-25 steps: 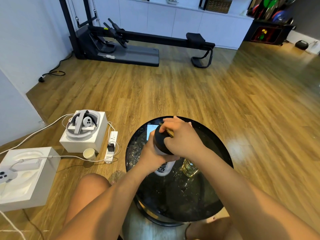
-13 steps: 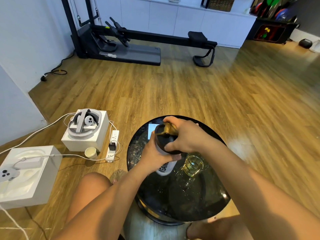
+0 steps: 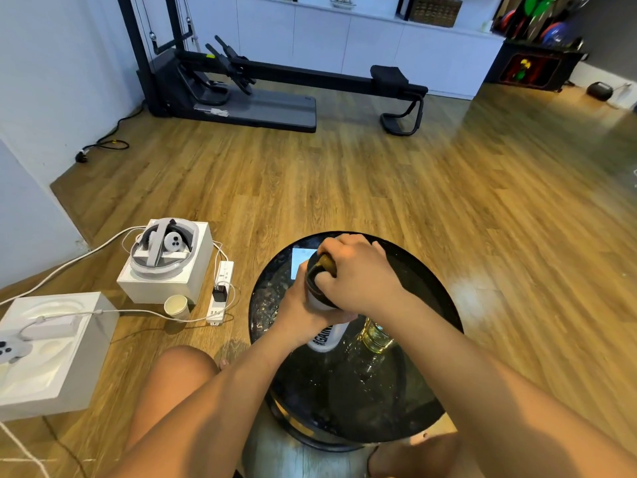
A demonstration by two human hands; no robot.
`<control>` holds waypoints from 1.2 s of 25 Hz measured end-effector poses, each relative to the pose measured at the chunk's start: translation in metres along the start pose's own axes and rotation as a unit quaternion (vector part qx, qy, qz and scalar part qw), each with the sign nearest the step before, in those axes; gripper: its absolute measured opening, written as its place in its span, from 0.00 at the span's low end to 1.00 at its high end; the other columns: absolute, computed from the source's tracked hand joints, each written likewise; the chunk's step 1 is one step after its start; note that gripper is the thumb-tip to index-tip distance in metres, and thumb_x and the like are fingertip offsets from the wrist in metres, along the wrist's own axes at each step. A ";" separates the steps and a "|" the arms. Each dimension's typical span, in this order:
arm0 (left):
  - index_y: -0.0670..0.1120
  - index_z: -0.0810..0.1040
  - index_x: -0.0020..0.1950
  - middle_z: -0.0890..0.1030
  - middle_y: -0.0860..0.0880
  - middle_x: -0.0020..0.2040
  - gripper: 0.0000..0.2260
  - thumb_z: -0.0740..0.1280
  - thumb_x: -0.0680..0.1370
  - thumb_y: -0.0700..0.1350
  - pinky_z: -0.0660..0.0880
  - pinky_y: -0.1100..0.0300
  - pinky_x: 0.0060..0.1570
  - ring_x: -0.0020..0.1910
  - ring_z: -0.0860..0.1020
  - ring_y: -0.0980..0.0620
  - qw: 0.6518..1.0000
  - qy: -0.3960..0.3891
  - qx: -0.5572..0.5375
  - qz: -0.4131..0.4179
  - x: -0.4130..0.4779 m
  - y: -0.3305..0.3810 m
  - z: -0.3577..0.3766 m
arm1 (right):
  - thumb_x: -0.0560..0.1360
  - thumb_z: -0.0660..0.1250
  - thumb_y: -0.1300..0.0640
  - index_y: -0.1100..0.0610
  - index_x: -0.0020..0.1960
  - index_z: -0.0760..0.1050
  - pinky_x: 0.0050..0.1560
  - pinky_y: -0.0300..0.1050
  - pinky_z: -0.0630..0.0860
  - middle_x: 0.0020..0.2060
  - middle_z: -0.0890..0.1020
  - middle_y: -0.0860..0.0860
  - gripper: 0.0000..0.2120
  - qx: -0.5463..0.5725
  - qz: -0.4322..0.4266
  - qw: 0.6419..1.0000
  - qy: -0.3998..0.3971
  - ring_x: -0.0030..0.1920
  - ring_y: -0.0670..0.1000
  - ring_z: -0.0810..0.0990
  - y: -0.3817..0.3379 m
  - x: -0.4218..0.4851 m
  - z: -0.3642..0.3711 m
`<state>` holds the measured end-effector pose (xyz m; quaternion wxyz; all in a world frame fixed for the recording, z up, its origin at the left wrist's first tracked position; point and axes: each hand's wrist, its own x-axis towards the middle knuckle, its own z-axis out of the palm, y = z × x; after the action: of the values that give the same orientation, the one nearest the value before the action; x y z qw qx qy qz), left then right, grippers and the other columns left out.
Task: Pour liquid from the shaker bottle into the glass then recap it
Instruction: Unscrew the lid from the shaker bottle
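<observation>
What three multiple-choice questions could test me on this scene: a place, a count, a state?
1. Where does the glass stand? A) in a cupboard B) on the black table, beside the shaker bottle C) on a chair
2. How many white boxes sit on the floor? A) one B) two C) four
3. What is the left hand doing? A) gripping the bottle B) lying flat on the table C) holding the glass
Answers: 1 B, it stands there by the bottle; 2 B, two boxes lie left of the table; 3 A, its fingers wrap the bottle while the right hand grasps the lid.
</observation>
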<state>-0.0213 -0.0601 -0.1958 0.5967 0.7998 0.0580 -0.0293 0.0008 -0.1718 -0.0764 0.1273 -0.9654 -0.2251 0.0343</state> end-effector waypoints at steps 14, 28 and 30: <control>0.64 0.67 0.63 0.80 0.58 0.58 0.41 0.83 0.55 0.59 0.79 0.48 0.58 0.58 0.80 0.55 1.000 0.000 -0.015 -0.004 -0.008 0.008 -0.002 | 0.68 0.69 0.47 0.46 0.64 0.71 0.63 0.59 0.70 0.64 0.73 0.46 0.25 0.066 0.021 0.998 -0.010 0.62 0.53 0.73 0.002 -0.004 -0.014; 0.67 0.64 0.61 0.78 0.57 0.60 0.41 0.82 0.55 0.60 0.77 0.46 0.62 0.62 0.78 0.53 1.000 -0.013 -0.015 -0.016 -0.008 0.008 -0.002 | 0.72 0.55 0.30 0.42 0.66 0.72 0.60 0.58 0.71 0.61 0.75 0.51 0.27 -0.063 0.086 0.993 -0.051 0.64 0.57 0.69 0.003 0.002 -0.014; 0.65 0.62 0.63 0.78 0.58 0.59 0.42 0.83 0.56 0.59 0.78 0.48 0.59 0.61 0.78 0.53 1.000 -0.010 -0.009 -0.016 -0.007 0.007 -0.002 | 0.71 0.62 0.41 0.45 0.62 0.75 0.59 0.56 0.74 0.57 0.77 0.50 0.20 0.044 0.028 0.997 -0.058 0.61 0.56 0.73 0.000 0.003 -0.015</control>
<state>-0.0279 -0.0602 -0.1876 0.6038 0.7932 0.0651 -0.0458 0.0049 -0.1739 -0.0622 0.1557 -0.9611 -0.2030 0.1041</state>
